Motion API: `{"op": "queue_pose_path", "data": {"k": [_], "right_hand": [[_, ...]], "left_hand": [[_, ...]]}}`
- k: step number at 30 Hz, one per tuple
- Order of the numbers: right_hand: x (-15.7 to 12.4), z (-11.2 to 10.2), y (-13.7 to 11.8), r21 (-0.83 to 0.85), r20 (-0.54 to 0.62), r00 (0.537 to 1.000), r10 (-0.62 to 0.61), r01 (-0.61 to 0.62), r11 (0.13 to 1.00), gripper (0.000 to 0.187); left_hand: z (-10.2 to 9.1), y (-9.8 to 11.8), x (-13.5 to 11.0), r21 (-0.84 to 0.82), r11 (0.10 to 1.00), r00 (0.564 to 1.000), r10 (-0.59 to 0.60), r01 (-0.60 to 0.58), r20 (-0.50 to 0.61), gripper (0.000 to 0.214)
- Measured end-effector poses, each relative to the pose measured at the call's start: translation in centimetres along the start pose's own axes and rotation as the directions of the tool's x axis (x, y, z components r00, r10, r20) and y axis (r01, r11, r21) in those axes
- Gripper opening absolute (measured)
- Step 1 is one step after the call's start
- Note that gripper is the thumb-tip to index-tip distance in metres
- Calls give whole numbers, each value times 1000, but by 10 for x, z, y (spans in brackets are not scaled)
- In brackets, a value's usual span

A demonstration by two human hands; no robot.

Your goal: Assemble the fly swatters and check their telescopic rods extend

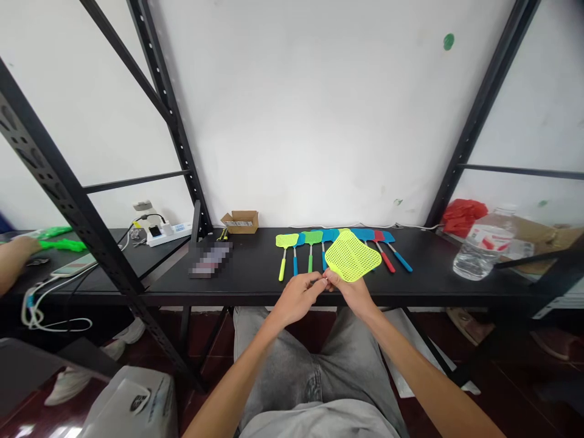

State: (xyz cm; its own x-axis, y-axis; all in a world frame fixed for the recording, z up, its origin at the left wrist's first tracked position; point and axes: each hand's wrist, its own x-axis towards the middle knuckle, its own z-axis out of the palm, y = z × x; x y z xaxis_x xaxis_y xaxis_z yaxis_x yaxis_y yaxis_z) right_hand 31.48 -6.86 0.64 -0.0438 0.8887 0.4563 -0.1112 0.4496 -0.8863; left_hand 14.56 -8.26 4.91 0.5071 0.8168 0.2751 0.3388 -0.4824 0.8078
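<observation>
A yellow fly swatter (353,255) is raised above the table's front edge, its perforated head tilted up and to the right. Near the lower left corner of that head, my right hand (350,294) grips it with the thumb on top. My left hand (298,296) is closed in a pinch at the swatter's neck, touching the right fingertips. Fingers hide the shaft and handle. Behind my hands lies a row of fly swatters: a yellow one (287,241), a green one (312,238), a red one (385,254), and several blue ones, including one at the right (401,257).
On the black table (255,267) are a small cardboard box (241,222) and a blurred-out object (211,260). A water bottle (486,243) and red plastic bag (463,216) stand at right. Black metal posts (176,121) frame the table. Another person's hand (18,258) is far left.
</observation>
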Motion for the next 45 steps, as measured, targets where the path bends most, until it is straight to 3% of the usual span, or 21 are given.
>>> {"op": "queue_pose_path", "data": {"k": [5,10,17,19,21,23,25,29,33,37,41,45], "right_hand": [[2,-1,4,26,-9,999,31,-31,999,29],[4,-5,5,64,-43,997,67,-65,996,31],[11,-21,2,130,-80,992,93,-82,988,30],[14,-28,1,153,-106,989,107,-90,984,31],[17,-37,0,177,-155,981,118,-90,980,31],[21,-48,0,200,-220,967,131,-87,976,33],[25,-60,-1,226,-271,951,152,-90,970,35],[30,-88,-9,301,-309,938,159,-62,952,33],[30,-111,-23,313,-386,914,123,4,950,29],[25,-100,-29,273,-310,935,173,-87,958,30],[24,-71,-23,397,-193,948,253,-160,904,32],[23,-56,-16,488,-131,944,302,-204,849,31]], "left_hand": [[2,-3,3,-43,996,996,-75,77,48,43],[3,-2,2,26,998,998,-53,53,19,36],[-2,-13,-1,-185,971,970,-109,150,218,25],[-4,-12,-3,-93,987,974,-108,129,200,28],[-7,-9,-6,116,991,991,-75,62,110,32],[-11,-6,-8,338,941,999,-20,10,27,34],[-14,-4,-10,455,890,1000,8,-13,12,33],[-23,-6,-12,499,866,999,-3,-21,47,33],[-34,-11,-13,484,875,1000,8,-2,-11,33],[-33,-9,-12,456,890,999,33,-24,-12,32],[-19,-5,-11,474,878,996,20,-62,92,29],[-10,-7,-10,514,856,995,-5,-48,101,27]]}}
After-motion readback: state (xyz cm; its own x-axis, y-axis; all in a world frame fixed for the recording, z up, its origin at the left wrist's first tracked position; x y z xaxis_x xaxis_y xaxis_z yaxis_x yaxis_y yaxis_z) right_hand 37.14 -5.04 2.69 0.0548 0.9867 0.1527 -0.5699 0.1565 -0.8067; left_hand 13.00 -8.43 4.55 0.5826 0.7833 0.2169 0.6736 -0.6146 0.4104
